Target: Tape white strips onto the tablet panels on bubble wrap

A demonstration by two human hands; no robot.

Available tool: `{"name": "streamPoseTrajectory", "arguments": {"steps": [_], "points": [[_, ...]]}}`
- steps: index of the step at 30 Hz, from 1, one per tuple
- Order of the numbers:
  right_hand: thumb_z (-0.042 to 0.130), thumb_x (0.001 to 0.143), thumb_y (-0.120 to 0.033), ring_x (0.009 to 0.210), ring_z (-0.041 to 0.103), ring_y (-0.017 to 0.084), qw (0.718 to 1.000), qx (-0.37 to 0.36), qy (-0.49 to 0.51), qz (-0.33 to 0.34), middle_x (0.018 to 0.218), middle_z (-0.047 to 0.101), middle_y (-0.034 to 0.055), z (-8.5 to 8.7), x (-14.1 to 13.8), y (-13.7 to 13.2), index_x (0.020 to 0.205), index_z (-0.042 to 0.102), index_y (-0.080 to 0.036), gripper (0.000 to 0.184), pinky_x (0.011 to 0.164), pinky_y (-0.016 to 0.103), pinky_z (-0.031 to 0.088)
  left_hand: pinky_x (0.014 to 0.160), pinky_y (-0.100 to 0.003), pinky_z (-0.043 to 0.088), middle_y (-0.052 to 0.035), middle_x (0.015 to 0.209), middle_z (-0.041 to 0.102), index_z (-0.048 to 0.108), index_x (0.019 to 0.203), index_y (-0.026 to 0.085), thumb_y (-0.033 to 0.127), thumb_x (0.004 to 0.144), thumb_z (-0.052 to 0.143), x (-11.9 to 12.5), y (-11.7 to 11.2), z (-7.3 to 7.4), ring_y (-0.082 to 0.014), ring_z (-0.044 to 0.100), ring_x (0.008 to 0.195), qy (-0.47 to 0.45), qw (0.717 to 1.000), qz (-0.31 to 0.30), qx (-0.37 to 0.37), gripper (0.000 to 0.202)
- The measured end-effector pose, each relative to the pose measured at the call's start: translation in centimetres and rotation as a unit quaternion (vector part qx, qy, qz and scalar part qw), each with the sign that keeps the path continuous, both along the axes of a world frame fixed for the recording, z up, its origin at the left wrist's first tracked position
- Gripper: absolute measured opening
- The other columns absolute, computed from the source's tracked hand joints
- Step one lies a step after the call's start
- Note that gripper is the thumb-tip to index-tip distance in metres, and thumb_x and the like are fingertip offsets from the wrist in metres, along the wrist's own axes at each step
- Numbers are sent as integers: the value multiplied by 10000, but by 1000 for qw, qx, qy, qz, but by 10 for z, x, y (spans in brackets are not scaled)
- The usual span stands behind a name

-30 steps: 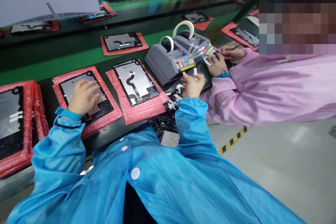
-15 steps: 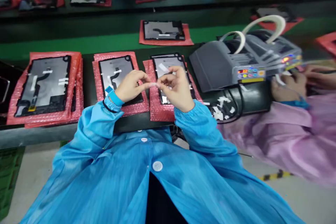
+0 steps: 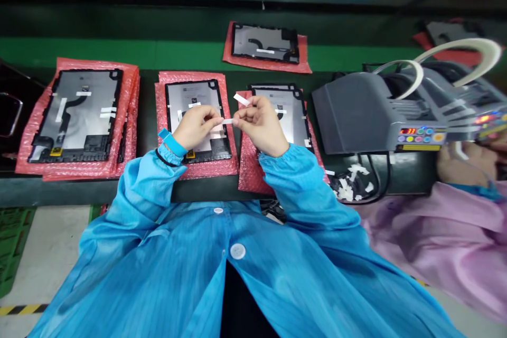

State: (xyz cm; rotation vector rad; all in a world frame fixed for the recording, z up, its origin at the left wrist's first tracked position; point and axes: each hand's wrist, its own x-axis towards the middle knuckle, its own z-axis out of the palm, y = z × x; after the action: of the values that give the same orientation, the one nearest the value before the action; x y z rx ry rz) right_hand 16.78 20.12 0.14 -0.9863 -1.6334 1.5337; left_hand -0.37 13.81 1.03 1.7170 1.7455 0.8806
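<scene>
My left hand [image 3: 197, 125] and my right hand [image 3: 262, 124] pinch the two ends of a short white strip of tape [image 3: 227, 121], stretched between their fingertips. A second white tape strip [image 3: 241, 99] sticks up from the fingers of my right hand. Beneath my left hand lies a tablet screen panel [image 3: 192, 94] with a grey back and black frame, on red bubble wrap [image 3: 232, 90]. Behind my right hand is another tablet screen panel [image 3: 291, 103], partly covered by the hand, also on red bubble wrap.
Left stands a taped panel [image 3: 93, 111] on stacked bubble wrap; another panel [image 3: 265, 42] lies farther back. To the right are a grey tape dispenser [image 3: 360, 111], white scraps [image 3: 352, 182] and a co-worker's hand [image 3: 467, 163] with a pink sleeve [image 3: 447, 222]. A shelf holds more panels.
The view has turned left, so the bench things sit farther right in it. My hands now hold the strip over the middle panel's right side, still pinching it.
</scene>
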Motion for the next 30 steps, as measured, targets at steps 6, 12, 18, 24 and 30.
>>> {"name": "streamPoseTrajectory", "arguments": {"steps": [6,12,18,24,30], "points": [[724,618,-85,599,553,78,999,-20,-31,-28,723,512,-95,-24,-18,24,908,367,-251,489,606,246,461,938,-489,435,-103,992,654,649,791,176,293,906,594,5,15,-7,-323,524,1119,137,985,84,-66,173],[701,599,-68,543,513,76,997,-41,-64,-28,688,513,-115,-46,-21,36,889,348,-257,495,569,241,432,954,-556,391,-137,1053,623,655,747,166,290,895,608,12,24,-17,-389,474,1166,173,974,84,-119,198],[686,554,3,666,580,132,996,-51,-68,-33,744,533,-64,-46,-21,37,896,352,-247,540,597,264,418,935,-550,383,-129,1011,629,642,723,170,317,887,628,6,27,-32,-392,476,1143,164,981,73,-80,221],[702,527,37,651,591,151,993,-62,-96,-32,697,540,-58,-47,-25,40,881,385,-235,548,626,291,438,961,-555,372,-136,1039,631,657,764,157,318,884,634,7,28,-36,-394,467,1166,177,980,63,-71,202],[811,526,-79,513,466,83,992,-49,-116,-11,577,492,-120,-41,-12,50,799,382,-246,536,535,233,380,941,-522,402,-103,1046,639,669,860,190,320,805,730,-1,25,-34,-355,503,1126,164,981,100,-33,154]]}}
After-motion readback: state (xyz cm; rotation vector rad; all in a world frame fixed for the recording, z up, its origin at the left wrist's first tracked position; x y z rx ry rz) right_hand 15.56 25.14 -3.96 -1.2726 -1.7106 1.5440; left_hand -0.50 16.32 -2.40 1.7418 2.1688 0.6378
